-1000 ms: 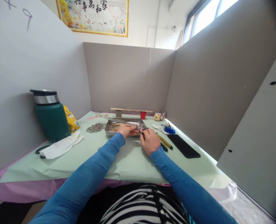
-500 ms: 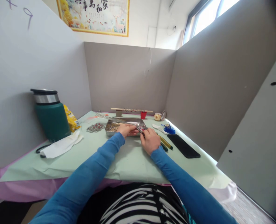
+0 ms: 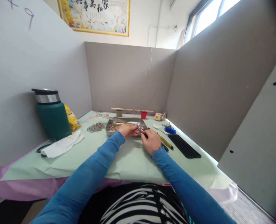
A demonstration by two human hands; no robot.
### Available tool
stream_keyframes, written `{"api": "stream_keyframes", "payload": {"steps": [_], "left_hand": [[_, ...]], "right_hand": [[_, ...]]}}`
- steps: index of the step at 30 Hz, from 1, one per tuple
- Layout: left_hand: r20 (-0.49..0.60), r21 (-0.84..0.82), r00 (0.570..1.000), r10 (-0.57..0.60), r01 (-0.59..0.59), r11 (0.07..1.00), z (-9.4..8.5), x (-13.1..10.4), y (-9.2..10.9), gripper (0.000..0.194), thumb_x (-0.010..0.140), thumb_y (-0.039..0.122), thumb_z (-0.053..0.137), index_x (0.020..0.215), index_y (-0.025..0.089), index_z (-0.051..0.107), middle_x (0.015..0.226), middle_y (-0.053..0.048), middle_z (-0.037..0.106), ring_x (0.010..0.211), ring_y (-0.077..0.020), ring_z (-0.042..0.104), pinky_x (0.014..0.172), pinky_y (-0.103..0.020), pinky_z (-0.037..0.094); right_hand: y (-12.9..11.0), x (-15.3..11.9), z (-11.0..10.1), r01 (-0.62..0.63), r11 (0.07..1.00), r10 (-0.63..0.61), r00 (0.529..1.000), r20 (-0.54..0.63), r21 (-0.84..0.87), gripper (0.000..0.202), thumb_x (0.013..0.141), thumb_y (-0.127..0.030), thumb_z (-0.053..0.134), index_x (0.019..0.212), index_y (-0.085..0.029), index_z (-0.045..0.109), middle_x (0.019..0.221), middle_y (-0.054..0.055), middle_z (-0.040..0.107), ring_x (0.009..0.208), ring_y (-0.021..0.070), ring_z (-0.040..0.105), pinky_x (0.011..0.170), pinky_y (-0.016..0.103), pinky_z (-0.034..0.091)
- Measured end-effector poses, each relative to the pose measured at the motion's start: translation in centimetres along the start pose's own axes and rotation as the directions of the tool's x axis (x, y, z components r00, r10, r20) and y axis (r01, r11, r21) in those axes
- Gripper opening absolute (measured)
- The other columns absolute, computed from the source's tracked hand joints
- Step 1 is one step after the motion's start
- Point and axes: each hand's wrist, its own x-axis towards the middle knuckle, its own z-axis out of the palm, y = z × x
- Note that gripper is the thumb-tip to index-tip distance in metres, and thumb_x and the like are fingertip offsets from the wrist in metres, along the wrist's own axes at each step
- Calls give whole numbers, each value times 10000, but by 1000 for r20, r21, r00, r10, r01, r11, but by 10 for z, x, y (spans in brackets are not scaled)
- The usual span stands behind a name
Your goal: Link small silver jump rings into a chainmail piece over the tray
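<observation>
A bundle of thin silvery wires (image 3: 112,118) slants across the metal tray (image 3: 108,133), and my left hand (image 3: 128,129) is closed around its lower end over the tray's front edge. Just to the right, my right hand (image 3: 152,142) has its fingers pinched together near the wire ends. A small dark metal piece shows between the two hands, too small to name. Beads (image 3: 116,126) in gold and pink tones lie in the tray. Green-and-yellow handled pliers (image 3: 166,142) rest beside my right hand, partly hidden by it.
Left of the tray lies silvery jewellery with red stones (image 3: 96,127). A green bottle (image 3: 52,118) and white tissue (image 3: 62,145) stand further left. At the right are a black phone (image 3: 184,146) and a blue tassel (image 3: 169,128). Behind, a beaded stick (image 3: 132,110) bridges two small cups.
Both hands stay at the tray with almost the same hold. The fingers of my right hand have shifted slightly; the whole view has moved a little.
</observation>
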Motion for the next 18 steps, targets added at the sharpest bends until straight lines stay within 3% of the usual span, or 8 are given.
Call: {"api": "stream_keyframes", "payload": {"steps": [4,8,12,15,18], "left_hand": [[-23,-40,1000,-6,5,999,-6,2,2,102,820,129,533,763,86,605,681,-72,654,565,-121,621,581,-252,516],[-65,-40,998,27,-30,999,-11,3,5,72,815,131,525,783,99,581,704,-58,652,468,-88,565,488,-229,488],[-80,1,994,69,-69,998,-13,2,8,44,794,136,547,757,114,550,685,-40,638,416,-65,514,370,-177,388],[-24,23,998,65,-65,998,-12,0,9,43,776,148,571,751,117,555,679,-39,636,428,-64,515,371,-169,379],[32,66,999,24,-27,997,-11,-1,8,70,745,168,617,771,118,575,678,-38,638,436,-66,523,384,-170,385]], "right_hand": [[-1,0,-2,-8,999,8,1000,-1,42,195,815,-283,488,811,-172,649,821,75,613,793,183,549,728,277,414],[-2,-2,-2,98,994,-103,991,87,56,167,806,-273,504,788,-179,640,824,66,613,820,180,548,738,273,416],[-3,-7,-2,204,978,-210,953,217,48,146,792,-279,532,798,-187,645,836,60,615,839,179,542,726,274,415],[-4,-9,-3,287,955,-297,903,311,79,182,777,-355,572,784,-196,659,800,56,619,819,185,539,707,284,418],[-6,-6,-6,297,942,-327,915,236,156,225,805,-384,545,764,-197,662,784,56,629,812,182,550,739,290,424]]}}
